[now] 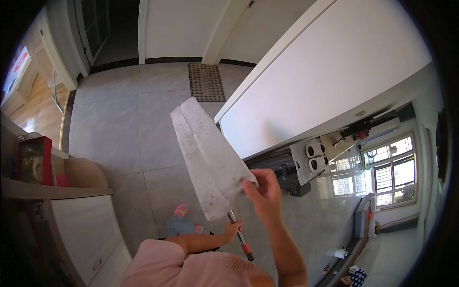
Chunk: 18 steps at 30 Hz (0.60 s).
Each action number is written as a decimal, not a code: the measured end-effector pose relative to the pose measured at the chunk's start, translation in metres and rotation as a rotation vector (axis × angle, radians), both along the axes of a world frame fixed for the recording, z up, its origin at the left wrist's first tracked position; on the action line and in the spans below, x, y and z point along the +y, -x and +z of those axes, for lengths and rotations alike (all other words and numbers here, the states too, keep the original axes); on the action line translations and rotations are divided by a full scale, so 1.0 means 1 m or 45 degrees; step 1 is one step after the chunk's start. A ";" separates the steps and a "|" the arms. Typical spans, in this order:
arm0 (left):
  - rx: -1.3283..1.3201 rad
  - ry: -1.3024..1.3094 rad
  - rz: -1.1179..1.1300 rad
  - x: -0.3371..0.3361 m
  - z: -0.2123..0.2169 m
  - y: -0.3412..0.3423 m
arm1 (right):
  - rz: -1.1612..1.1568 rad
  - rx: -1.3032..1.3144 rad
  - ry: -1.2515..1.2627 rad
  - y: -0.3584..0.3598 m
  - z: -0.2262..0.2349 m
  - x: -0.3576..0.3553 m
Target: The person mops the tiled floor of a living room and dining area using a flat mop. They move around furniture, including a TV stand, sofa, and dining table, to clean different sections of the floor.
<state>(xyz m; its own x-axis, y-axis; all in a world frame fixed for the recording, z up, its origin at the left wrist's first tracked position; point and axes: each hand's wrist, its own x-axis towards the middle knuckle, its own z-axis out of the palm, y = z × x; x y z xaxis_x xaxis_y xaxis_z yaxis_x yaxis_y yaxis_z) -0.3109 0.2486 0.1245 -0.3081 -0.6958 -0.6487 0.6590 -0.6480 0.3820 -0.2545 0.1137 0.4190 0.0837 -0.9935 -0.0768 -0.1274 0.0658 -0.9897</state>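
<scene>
Left hand (233, 230) grips the mop handle (240, 237), right hand (262, 190) pinches the dirty cloth (205, 158); a hard tug could scatter dust.

A flat mop head (208, 158) wrapped in a white, dirt-speckled disposable cloth tilts upward on its thin orange-banded handle (240, 237), raised above the tiled floor.

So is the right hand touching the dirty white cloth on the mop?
Touching. The head view shows the right hand pinching the lower edge of the white cloth, fingers overlapping it with no gap.
</scene>
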 end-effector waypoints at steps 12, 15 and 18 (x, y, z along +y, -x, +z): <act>0.261 -0.073 -0.043 -0.036 0.011 -0.027 | 0.427 0.961 0.116 0.070 -0.063 -0.005; 0.425 -0.115 -0.053 -0.067 0.020 -0.040 | 0.914 1.408 -0.340 0.170 -0.090 0.054; 0.645 -0.061 -0.035 -0.098 0.029 -0.057 | 1.387 1.409 -0.351 0.245 -0.095 0.120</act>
<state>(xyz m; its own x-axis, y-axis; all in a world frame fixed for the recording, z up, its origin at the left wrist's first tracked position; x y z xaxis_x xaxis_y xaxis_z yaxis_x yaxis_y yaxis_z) -0.2535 0.1507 0.1533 -0.6101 -0.6561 -0.4441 0.7362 -0.6767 -0.0116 -0.4999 0.2338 0.3245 0.5025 -0.4420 -0.7431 -0.8550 -0.3814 -0.3513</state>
